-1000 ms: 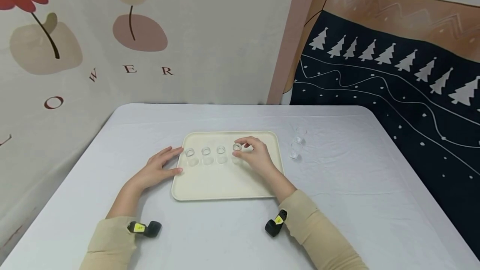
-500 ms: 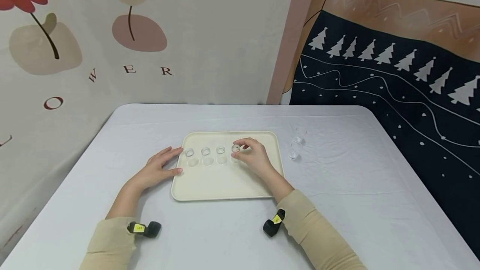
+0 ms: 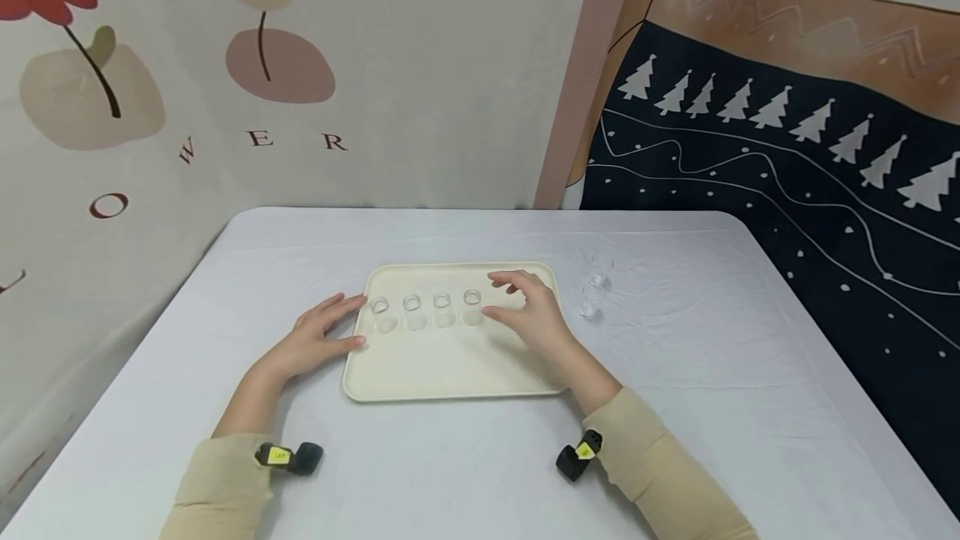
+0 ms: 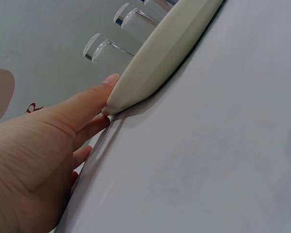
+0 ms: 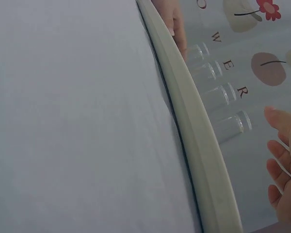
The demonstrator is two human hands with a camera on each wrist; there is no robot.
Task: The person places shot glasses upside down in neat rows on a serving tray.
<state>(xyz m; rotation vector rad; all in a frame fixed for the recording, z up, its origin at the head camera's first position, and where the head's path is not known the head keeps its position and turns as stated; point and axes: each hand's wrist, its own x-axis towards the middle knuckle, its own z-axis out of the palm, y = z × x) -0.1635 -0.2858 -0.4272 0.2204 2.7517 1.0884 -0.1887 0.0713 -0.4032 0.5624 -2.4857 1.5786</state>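
A row of several small clear shot glasses stands on a cream tray point(image 3: 435, 373); their thicker ends face up in the left wrist view. The leftmost shot glass point(image 3: 380, 307) is close to my left hand point(image 3: 318, 342), whose outstretched fingers and thumb touch the tray's left rim. In the left wrist view the thumb point(image 4: 94, 97) lies against that rim. My right hand point(image 3: 542, 323) hovers over the tray's right part, fingers spread and holding nothing. Just left of its thumb stands the rightmost shot glass point(image 3: 472, 307), which the right wrist view shows apart from the fingers point(image 5: 279, 155).
More clear shot glasses point(image 3: 590, 300) stand on the white tablecloth point(image 3: 712, 340) right of the tray. Behind the table hang a flower-printed curtain point(image 3: 450, 73) and a dark cloth with white trees point(image 3: 675, 182). Each sleeve carries a small black camera point(image 3: 306, 458).
My right hand has let go of the rightmost shot glass and drawn back to the right, its fingers opening. That glass stays in the row. The left hand has not moved.
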